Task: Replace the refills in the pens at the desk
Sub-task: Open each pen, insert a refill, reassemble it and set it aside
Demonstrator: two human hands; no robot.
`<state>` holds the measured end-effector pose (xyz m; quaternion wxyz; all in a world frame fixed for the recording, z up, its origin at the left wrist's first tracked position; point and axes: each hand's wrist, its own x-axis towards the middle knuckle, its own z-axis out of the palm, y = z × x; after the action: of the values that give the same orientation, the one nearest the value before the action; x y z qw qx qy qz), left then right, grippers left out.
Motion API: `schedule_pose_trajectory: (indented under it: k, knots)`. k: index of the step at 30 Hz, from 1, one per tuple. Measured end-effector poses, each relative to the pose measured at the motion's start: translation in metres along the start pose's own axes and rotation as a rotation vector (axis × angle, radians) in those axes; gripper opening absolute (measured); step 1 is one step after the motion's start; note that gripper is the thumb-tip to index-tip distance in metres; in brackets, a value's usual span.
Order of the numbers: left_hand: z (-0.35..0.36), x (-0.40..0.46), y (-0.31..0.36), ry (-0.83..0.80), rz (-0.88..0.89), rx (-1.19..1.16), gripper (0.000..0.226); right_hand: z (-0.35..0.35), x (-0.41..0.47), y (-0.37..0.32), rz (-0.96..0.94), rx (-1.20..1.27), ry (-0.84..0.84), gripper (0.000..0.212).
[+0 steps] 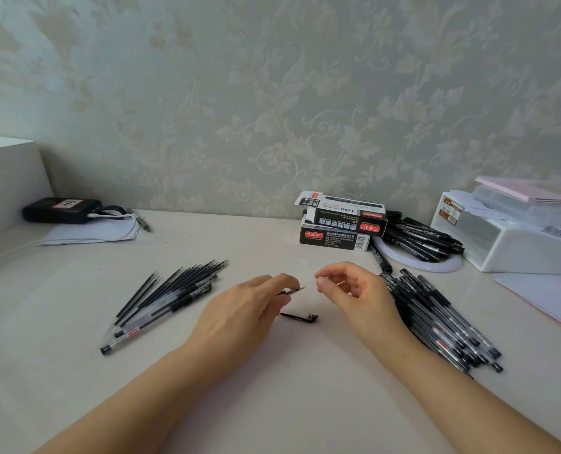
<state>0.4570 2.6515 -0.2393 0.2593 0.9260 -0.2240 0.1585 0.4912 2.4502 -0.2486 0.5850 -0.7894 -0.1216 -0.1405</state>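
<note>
My left hand (240, 309) pinches a black pen (291, 291) near its writing end, and the metal tip points right. My right hand (354, 290) hovers just right of that tip, with the fingers curled and thumb and forefinger pinched round a small pale piece that shows only faintly. A black pen cap (300, 317) lies on the desk below the two hands. A fan of thin black refills and a few pens (171, 293) lies to the left. A heap of black pens (443, 319) lies to the right, partly behind my right wrist.
Two stacked pen boxes (341, 221) stand against the wall, with more black pens (420, 237) on a white ring beside them. A white organiser (515, 244) and papers fill the far right. A black device on paper (62, 211) sits at the far left beside a white box.
</note>
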Motion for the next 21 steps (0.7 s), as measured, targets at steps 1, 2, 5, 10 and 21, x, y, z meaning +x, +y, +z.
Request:
schedule_pose_trajectory:
  k: [1,2,5,10,21]
  knots:
    - [0.0003,0.0,-0.0008,0.0,-0.011,0.001,0.02,-0.0003,0.0002,0.0012,0.006,-0.062,0.03,0.01]
    - [0.0004,0.0,-0.0019,0.003,-0.021,0.001,0.02,-0.0007,-0.0003,0.0022,0.006,-0.134,0.046,0.011]
    - [0.0009,0.0004,-0.0049,0.019,-0.051,0.005,0.02,0.0002,-0.0032,0.002,-0.063,-0.329,0.01,0.009]
    - [0.0028,0.0015,-0.0074,0.024,-0.061,0.023,0.021,0.0045,-0.0075,-0.0035,-0.277,-0.602,-0.103,0.014]
    - [0.0041,0.0018,-0.0092,0.059,-0.04,-0.023,0.028,0.0067,-0.0073,-0.0049,-0.25,-0.44,-0.079,0.012]
